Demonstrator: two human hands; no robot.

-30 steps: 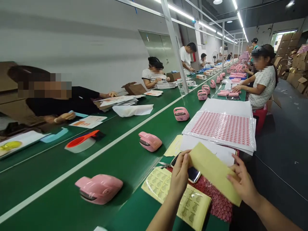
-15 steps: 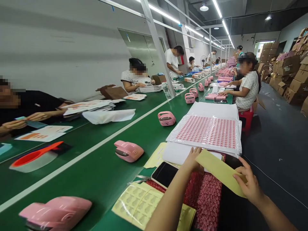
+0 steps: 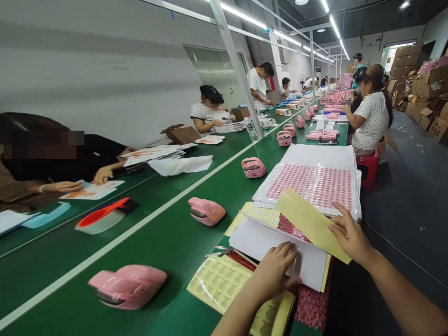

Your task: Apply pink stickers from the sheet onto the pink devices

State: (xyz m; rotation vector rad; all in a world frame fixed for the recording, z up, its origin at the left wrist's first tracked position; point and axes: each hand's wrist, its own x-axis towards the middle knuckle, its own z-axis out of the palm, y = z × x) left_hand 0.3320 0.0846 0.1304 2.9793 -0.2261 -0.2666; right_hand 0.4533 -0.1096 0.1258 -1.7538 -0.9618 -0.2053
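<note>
My right hand (image 3: 353,235) pinches a pale yellow paper strip (image 3: 308,221) between thumb and fingers, its far end angled up to the left. My left hand (image 3: 278,268) is closed at the near edge of a white paper sheet (image 3: 250,235), fingers curled and partly blurred. Yellow edges show beneath that sheet on the right. Nearer to me, below the left forearm, lie yellow sticker sheets (image 3: 215,284) printed with grey shapes. Red bubble wrap (image 3: 312,305) spreads under the papers. Small scissors (image 3: 222,251) rest at the left, partly covered.
Pink plastic devices (image 3: 133,285) stand in a row along the green belt (image 3: 168,242). Ahead lies a plastic-covered stack of pink sticker sheets (image 3: 311,184). A tape roll (image 3: 103,217) sits across the white line. Co-workers sit on both sides; cartons (image 3: 432,100) are piled at right.
My left hand has come nearer to me with the white sheet, which now covers the phone. The yellow strip has left my left hand and stays in my right. The pink devices appear shifted rightward.
</note>
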